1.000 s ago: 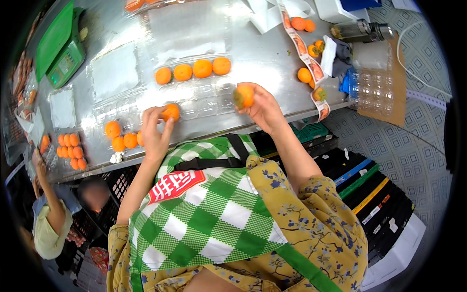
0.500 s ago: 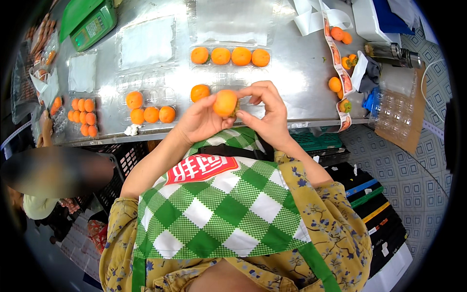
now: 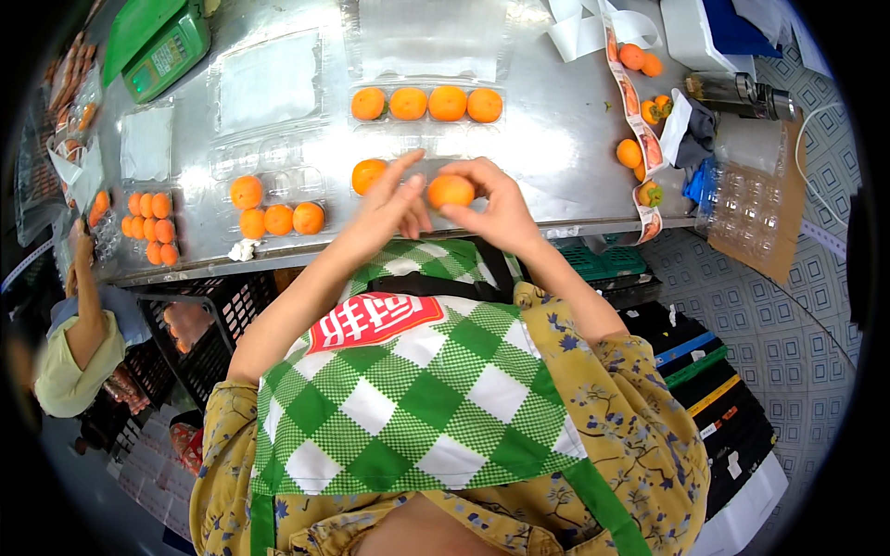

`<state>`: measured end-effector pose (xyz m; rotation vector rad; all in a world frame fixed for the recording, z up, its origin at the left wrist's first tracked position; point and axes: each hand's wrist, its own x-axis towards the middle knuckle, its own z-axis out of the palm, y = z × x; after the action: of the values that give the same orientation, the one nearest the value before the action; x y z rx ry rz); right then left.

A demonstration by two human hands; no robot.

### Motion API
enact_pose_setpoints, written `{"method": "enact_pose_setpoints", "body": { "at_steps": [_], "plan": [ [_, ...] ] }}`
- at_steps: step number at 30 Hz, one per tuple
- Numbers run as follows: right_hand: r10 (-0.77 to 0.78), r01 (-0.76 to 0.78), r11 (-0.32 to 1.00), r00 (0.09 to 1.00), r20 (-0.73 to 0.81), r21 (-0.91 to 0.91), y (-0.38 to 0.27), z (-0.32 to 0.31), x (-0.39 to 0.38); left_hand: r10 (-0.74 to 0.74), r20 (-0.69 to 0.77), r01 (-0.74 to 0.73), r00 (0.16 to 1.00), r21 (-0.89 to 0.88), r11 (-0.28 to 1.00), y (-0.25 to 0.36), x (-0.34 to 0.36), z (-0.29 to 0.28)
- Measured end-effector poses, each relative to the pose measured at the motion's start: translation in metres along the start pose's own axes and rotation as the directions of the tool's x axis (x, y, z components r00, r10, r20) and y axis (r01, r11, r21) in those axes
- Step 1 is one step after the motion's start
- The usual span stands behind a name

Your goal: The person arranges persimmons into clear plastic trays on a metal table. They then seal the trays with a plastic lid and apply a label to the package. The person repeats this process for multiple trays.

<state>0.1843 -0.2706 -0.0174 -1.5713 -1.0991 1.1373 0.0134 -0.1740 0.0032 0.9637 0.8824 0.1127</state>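
Note:
My right hand point(image 3: 493, 204) pinches an orange fruit point(image 3: 451, 191) above the near edge of the steel table point(image 3: 556, 130). My left hand point(image 3: 394, 206) is next to it with fingers spread, its fingertips touching the same fruit. Just behind the hands a clear plastic tray point(image 3: 408, 171) holds one orange point(image 3: 368, 175). Farther back another clear tray holds a row of several oranges point(image 3: 426, 104). To the left, a third clear tray point(image 3: 269, 190) holds several oranges point(image 3: 277, 217).
A green scale point(image 3: 158, 46) stands at the far left. Loose oranges point(image 3: 635, 153), a label strip point(image 3: 630, 93) and stacked clear trays point(image 3: 751, 199) lie at right. Another person point(image 3: 79, 343) is at lower left by black crates point(image 3: 204, 324). Packed trays point(image 3: 148, 227) sit at the table's left edge.
The hands came together in front of me; the fruit held in the right hand now sits between both hands, and the left hand has let go of the tray orange.

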Motion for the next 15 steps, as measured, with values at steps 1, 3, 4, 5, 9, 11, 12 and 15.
{"method": "enact_pose_setpoints", "body": {
  "at_steps": [1, 3, 4, 5, 9, 11, 12, 15],
  "plan": [
    [-0.012, 0.015, 0.998, 0.998, -0.059, 0.058, 0.005, -0.005, 0.001, 0.065, -0.023, -0.061, 0.998, 0.146, 0.987, 0.000, 0.000, -0.009],
    [-0.081, 0.041, 0.954, 0.989, -0.122, -0.298, 0.011, -0.021, -0.006, 0.207, -0.170, -0.176, 0.963, 0.181, 0.968, -0.008, 0.003, -0.026],
    [-0.149, 0.080, 0.910, 0.979, -0.141, -0.406, 0.020, -0.024, -0.009, 0.265, -0.240, -0.216, 0.934, 0.211, 0.953, -0.012, 0.005, -0.036],
    [-0.219, 0.113, 0.853, 0.964, -0.153, -0.510, 0.028, -0.024, -0.012, 0.322, -0.291, -0.260, 0.901, 0.233, 0.937, -0.020, 0.006, -0.045],
    [-0.237, 0.135, 0.796, 0.966, -0.099, -0.590, 0.043, -0.021, -0.014, 0.411, -0.468, -0.202, 0.782, 0.434, 0.878, -0.032, 0.009, -0.058],
    [-0.238, 0.126, 0.784, 0.965, -0.108, -0.607, 0.047, -0.021, -0.013, 0.410, -0.490, -0.159, 0.769, 0.474, 0.866, -0.036, 0.008, -0.059],
    [-0.232, 0.122, 0.779, 0.967, -0.102, -0.615, 0.048, -0.021, -0.013, 0.416, -0.494, -0.149, 0.764, 0.492, 0.858, -0.041, 0.007, -0.060],
    [-0.249, 0.136, 0.834, 0.958, -0.145, -0.535, 0.041, -0.030, -0.001, 0.350, -0.491, -0.086, 0.798, 0.482, 0.872, -0.046, 0.003, -0.064]
  ]
}}
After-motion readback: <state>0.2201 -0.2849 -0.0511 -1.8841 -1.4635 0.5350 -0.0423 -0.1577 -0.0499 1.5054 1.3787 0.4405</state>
